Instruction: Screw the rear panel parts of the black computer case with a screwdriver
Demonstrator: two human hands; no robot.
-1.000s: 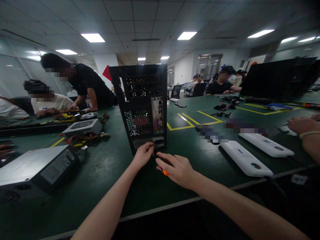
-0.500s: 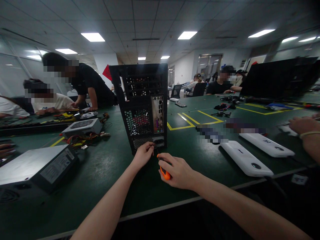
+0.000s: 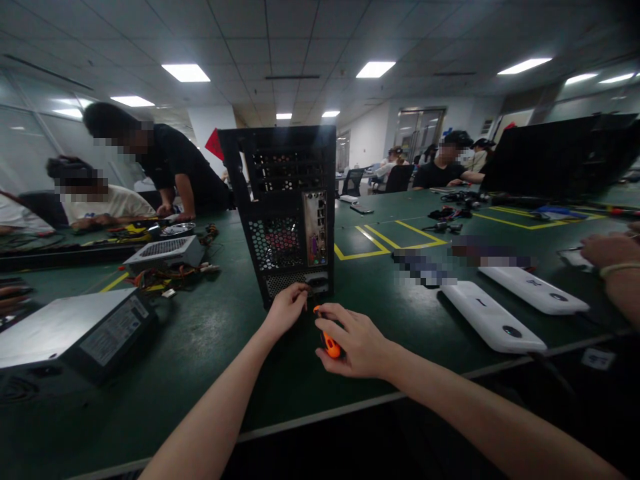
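A black computer case (image 3: 285,207) stands upright on the green table with its rear panel facing me. At its foot, my left hand (image 3: 289,305) is closed near the power supply's lower edge, fingertips close together by the screwdriver's front end. Whether they pinch the shaft or a screw is hidden. My right hand (image 3: 353,340) grips an orange-and-black screwdriver (image 3: 331,345) by its handle, fingers curled around it. The tool points toward the bottom of the case; its tip is hidden behind my left fingers.
A loose power supply (image 3: 75,333) lies at left, with another power supply (image 3: 165,253) and its cables behind it. White power banks (image 3: 493,317) lie at right. A co-worker's hand (image 3: 610,257) is at the right edge; other people sit or stand around the table.
The fingers of my right hand have shifted on the screwdriver handle, which has turned slightly. My left hand and the case stay in place.
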